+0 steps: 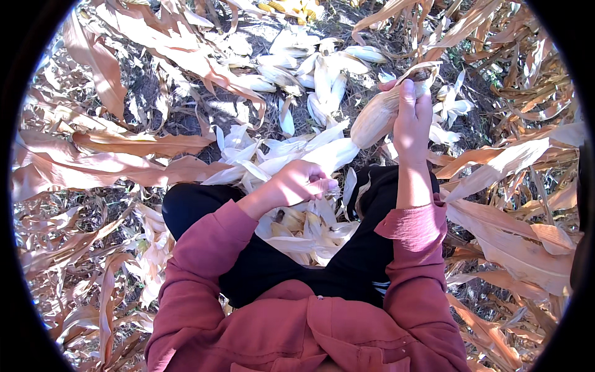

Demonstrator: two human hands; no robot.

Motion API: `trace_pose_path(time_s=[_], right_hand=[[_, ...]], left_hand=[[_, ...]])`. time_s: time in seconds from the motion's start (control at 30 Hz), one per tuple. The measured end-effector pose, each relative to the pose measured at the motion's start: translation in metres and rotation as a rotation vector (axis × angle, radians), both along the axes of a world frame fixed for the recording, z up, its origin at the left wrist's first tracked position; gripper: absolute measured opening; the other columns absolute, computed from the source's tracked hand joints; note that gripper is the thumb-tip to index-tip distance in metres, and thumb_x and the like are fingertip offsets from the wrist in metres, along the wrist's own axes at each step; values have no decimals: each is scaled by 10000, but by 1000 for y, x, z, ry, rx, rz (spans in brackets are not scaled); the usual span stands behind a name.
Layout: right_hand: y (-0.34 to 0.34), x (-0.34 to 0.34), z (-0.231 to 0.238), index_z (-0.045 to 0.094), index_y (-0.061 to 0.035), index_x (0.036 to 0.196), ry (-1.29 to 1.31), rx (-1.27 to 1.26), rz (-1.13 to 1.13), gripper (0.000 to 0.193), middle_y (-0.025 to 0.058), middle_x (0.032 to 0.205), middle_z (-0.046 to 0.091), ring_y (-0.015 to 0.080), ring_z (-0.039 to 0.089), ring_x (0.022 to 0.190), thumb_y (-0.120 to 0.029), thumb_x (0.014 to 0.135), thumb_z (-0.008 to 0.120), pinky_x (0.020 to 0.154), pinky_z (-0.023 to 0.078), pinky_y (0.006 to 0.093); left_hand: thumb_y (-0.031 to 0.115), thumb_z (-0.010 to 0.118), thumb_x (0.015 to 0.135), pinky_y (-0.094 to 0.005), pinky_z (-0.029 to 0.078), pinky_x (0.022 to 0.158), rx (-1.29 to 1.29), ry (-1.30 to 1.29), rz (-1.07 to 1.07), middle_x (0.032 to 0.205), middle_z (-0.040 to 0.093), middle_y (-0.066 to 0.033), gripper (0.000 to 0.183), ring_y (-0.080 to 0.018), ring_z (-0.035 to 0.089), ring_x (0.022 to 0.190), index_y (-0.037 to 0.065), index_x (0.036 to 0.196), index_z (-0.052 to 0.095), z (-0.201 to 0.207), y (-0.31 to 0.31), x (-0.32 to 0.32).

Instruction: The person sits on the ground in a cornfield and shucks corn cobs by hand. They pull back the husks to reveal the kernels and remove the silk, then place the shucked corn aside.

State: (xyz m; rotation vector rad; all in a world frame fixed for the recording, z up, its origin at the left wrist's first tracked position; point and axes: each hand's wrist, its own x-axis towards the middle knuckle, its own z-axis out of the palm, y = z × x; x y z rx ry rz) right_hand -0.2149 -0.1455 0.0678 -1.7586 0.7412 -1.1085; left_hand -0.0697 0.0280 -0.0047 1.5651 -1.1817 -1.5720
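My right hand (412, 121) is closed around a dry ear of corn (375, 118) still wrapped in its pale husk. The ear slants, with its darker, ragged end up by my thumb and its rounded end toward the lower left. Below and to the left, my left hand (304, 181) is held apart from the ear with its fingers curled in; what they hold, if anything, cannot be made out. Loose white husks (310, 155) lie just beyond the left hand. More husks (304, 232) are heaped between my bent legs.
Several husk-covered ears (279, 74) lie on the soil ahead. A few bare yellow ears (297, 8) are at the far edge. Dry corn stalks and long brown leaves (118, 164) crowd both sides, and broad leaves (508, 242) reach close to my right arm.
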Motion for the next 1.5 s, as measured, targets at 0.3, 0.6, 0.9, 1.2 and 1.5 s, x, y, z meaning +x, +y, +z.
trace_pose_path(time_s=[0.3,0.6,0.9,1.2,1.5], right_hand=[[22,30,-18,509,33,1093,-272,419,620,429,174,1075,596,206,586,935,-359,982,375,849,466,337],[44,44,-46,339,-1,1343,47,489,469,678,141,1219,503,219,516,1095,-420,877,597,894,455,365],[72,62,-51,325,22,1293,516,46,395,736,209,1039,609,308,613,956,-267,744,720,837,479,387],[77,62,-60,279,-15,1330,672,-74,313,821,264,1080,577,396,583,994,-302,715,742,853,463,419],[78,62,-64,290,-8,1321,588,-39,389,821,262,1109,574,390,569,1040,-303,706,748,878,457,407]], left_hand=[[193,650,829,-279,433,903,-379,618,268,1140,560,-95,526,-120,519,1076,-39,1240,419,-10,-30,-1],[193,410,969,-227,461,712,-469,334,698,857,540,-33,223,-109,557,782,26,1087,497,-14,-33,1],[261,480,949,-250,435,798,-626,300,781,976,593,-54,334,-103,543,892,-2,1151,518,17,-27,37],[112,490,891,-228,436,706,-651,12,755,822,616,-21,228,-58,524,750,-36,1023,602,36,-13,59],[92,433,873,-273,455,648,-710,-423,667,759,620,-100,236,-102,550,682,-12,1027,577,41,-3,66]])
